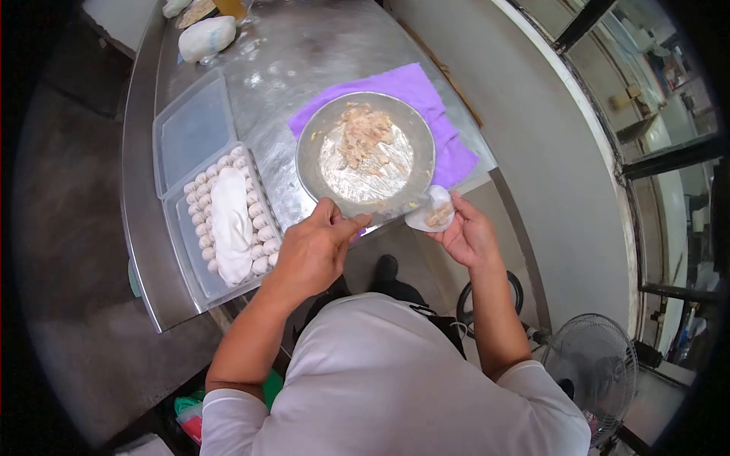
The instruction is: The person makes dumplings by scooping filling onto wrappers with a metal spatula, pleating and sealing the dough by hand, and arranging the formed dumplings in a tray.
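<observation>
My left hand [313, 247] is closed in a pinch on the end of a thin flat tool [395, 205], which reaches across the near rim of a round metal bowl toward my right hand. In my right hand [470, 234] lies a round white wrapper [418, 220] with a lump of pale filling [439, 215] on it. The metal bowl [306, 163] holds more of the pinkish minced filling [365, 133], mostly in its far half. Under the bowl is a purple cloth [455, 156].
Left of the bowl, a plastic box [182, 247] holds rows of dumplings [262, 220] with a white cloth [230, 228] over them; its lid [194, 133] lies behind. A wrapped white bundle [207, 38] sits at the steel table's [266, 68] far left. A fan [593, 372] stands right.
</observation>
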Demonstrator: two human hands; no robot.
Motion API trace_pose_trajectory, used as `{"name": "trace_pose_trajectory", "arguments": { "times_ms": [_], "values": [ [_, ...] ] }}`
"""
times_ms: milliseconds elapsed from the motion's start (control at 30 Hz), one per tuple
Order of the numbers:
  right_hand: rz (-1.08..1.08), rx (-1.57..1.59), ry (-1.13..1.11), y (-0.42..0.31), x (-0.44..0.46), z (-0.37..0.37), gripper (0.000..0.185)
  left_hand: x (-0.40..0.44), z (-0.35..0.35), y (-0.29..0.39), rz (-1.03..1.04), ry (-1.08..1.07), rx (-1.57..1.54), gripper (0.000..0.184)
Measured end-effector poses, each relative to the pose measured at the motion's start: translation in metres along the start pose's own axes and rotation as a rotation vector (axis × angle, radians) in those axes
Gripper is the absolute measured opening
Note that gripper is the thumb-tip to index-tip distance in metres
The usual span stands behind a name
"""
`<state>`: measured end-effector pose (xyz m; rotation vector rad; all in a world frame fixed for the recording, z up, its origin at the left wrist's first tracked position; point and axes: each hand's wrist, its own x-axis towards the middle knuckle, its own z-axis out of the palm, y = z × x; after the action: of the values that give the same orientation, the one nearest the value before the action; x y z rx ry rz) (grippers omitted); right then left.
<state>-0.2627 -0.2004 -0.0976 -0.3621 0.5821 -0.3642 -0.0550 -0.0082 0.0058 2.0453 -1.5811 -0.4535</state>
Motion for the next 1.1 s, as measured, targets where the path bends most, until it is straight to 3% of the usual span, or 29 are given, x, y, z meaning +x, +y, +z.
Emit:
{"name": "trace_pose_trajectory", "arguments": {
  "times_ms": [100, 233, 300, 633, 767, 833, 900, 967, 1100],
  "values": [
    [0.063, 0.046, -0.034, -0.006, -0.007, 0.003, 0.049, 0.000, -0.006, 0.002, 0.105, -0.097, 0.068, 0.043],
    [0.061, 0.037, -0.088, -0.006, -0.010, 0.009, 0.049, 0.007, -0.013, 0.004, 0.102, -0.107, 0.100, 0.042],
    [-0.008, -0.207, -0.022, -0.002, -0.010, 0.009, 0.050, 0.006, -0.022, 0.016, 0.064, -0.084, 0.042, 0.044],
    [0.022, -0.137, -0.074, 0.000, -0.003, 0.015, 0.050, 0.014, -0.018, 0.007, 0.064, -0.221, 0.101, 0.040],
    [0.058, -0.027, -0.014, -0.006, -0.008, -0.001, 0.050, 0.018, -0.024, -0.019, -0.032, -0.141, 0.013, 0.040],
    [0.077, -0.030, -0.002, -0.006, -0.009, -0.003, 0.049, 0.024, -0.018, -0.041, -0.187, -0.009, 0.167, 0.032],
    [0.086, -0.063, -0.001, -0.005, -0.008, -0.002, 0.049, 0.026, -0.012, -0.052, -0.220, -0.027, 0.225, 0.030],
    [0.088, -0.074, -0.024, -0.003, -0.005, -0.012, 0.049, 0.023, -0.008, -0.057, -0.137, -0.156, 0.200, 0.036],
    [0.085, -0.106, -0.058, 0.003, -0.004, -0.017, 0.052, 0.021, -0.031, -0.049, -0.215, -0.354, 0.148, 0.037]
  ]
}}
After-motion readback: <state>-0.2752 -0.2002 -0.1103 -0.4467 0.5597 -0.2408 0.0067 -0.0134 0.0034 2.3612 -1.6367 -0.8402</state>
